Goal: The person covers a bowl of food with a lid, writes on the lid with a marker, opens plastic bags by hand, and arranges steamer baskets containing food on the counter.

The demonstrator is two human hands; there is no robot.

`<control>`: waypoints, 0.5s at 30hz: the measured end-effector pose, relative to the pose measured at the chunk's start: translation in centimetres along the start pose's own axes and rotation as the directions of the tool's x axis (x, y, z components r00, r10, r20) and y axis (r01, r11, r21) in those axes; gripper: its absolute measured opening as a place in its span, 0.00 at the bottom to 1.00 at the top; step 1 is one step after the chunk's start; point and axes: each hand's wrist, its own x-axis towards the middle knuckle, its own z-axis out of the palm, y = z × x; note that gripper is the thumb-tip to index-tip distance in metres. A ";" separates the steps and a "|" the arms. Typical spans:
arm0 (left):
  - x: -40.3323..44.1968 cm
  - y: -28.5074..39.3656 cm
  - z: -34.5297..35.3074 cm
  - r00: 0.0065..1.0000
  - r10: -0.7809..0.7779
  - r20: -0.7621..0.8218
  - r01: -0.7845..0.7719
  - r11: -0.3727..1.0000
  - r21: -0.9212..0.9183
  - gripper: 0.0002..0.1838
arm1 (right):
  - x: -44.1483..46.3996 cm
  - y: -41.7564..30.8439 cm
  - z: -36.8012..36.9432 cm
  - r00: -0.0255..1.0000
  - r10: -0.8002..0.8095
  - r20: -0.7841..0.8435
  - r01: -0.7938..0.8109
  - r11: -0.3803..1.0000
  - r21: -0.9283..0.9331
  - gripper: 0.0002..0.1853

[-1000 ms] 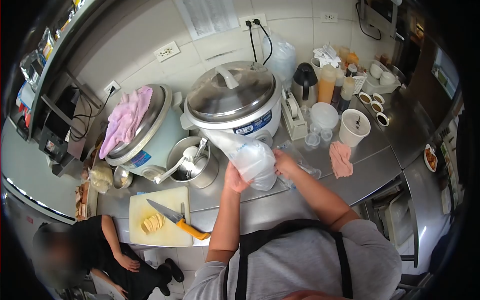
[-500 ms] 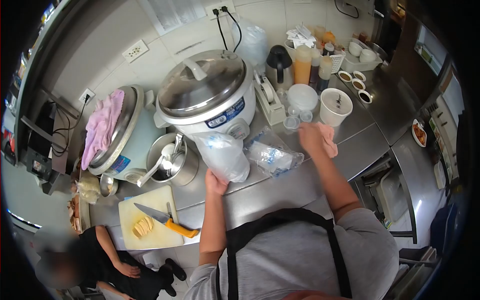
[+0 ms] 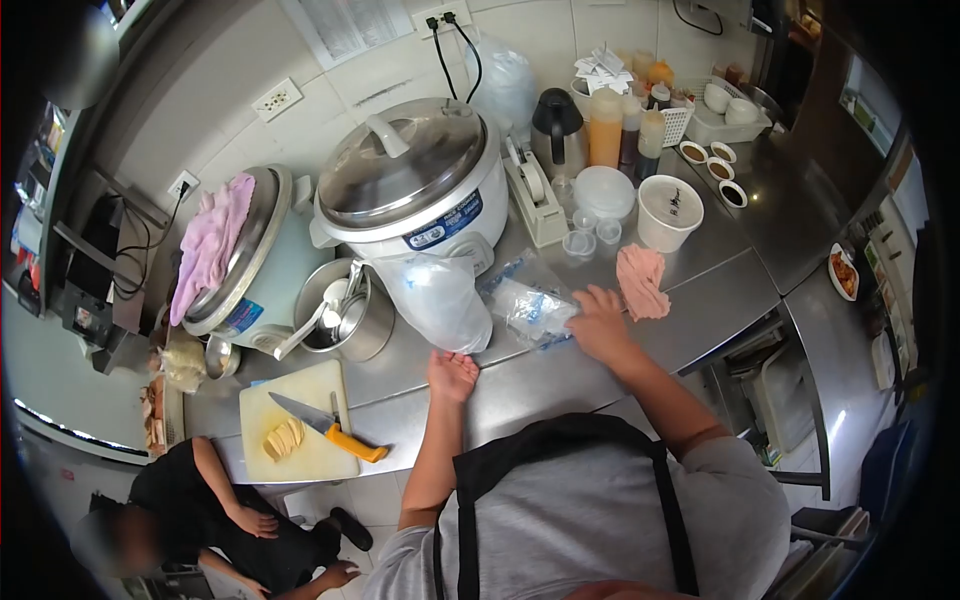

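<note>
A filled, cloudy plastic bag [image 3: 435, 305] stands at the counter's front, against the large rice cooker. My left hand [image 3: 453, 377] is just below it, palm turned up and fingers open, close to its lower edge; contact is unclear. To the right lies a crumpled clear plastic packet [image 3: 532, 308] with blue print. My right hand [image 3: 601, 327] is at the packet's right edge, fingers stretched out and touching it. A pink cloth [image 3: 642, 283] lies crumpled just beyond that hand. Small clear plastic cups [image 3: 579, 244] stand farther back.
Behind are the rice cooker [image 3: 410, 170], a tape dispenser [image 3: 537, 200], a lidded white tub [image 3: 670, 213] and sauce bottles [image 3: 605, 130]. At left, a pot [image 3: 362, 325] with ladles stands near a cutting board [image 3: 290, 390] holding a knife [image 3: 320, 422] and yellow slices. Another person [image 3: 230, 510] is at lower left.
My right hand has moved from the pink cloth left and nearer to the packet's edge. My left hand has drawn slightly down from the bag, which leans a little left.
</note>
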 end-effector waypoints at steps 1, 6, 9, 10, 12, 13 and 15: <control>0.0 -0.3 -0.1 0.999 -0.041 0.033 0.040 0.999 0.021 0.18 | 0.1 -0.7 0.1 0.998 -0.067 -0.001 0.067 0.996 -0.065 0.11; -1.3 -1.2 0.3 0.983 -0.161 0.087 0.143 0.973 0.183 0.17 | 1.4 -0.5 3.5 1.000 0.012 0.019 -0.009 0.992 -0.129 0.12; -2.2 -1.7 0.9 0.976 -0.142 0.166 0.071 0.926 0.371 0.15 | 1.8 -0.1 3.4 0.981 0.058 0.187 -0.030 0.988 -0.152 0.15; -2.9 -2.0 1.5 0.974 -0.137 0.179 0.045 0.897 0.440 0.14 | 1.8 -0.2 3.2 0.967 0.078 0.241 -0.040 0.987 -0.157 0.15; -4.1 -2.6 3.2 0.960 -0.151 0.235 -0.018 0.806 0.591 0.13 | 1.3 -1.7 1.1 0.976 0.078 0.204 -0.055 0.992 -0.116 0.16; -4.1 -3.0 3.8 0.954 -0.156 0.255 -0.051 0.756 0.653 0.13 | 1.0 -2.2 0.5 0.980 0.080 0.185 -0.063 0.993 -0.096 0.16; -4.4 -3.7 5.0 0.933 -0.172 0.315 -0.129 0.657 0.742 0.13 | -0.1 -2.3 1.2 0.995 0.050 0.085 -0.041 0.994 -0.102 0.15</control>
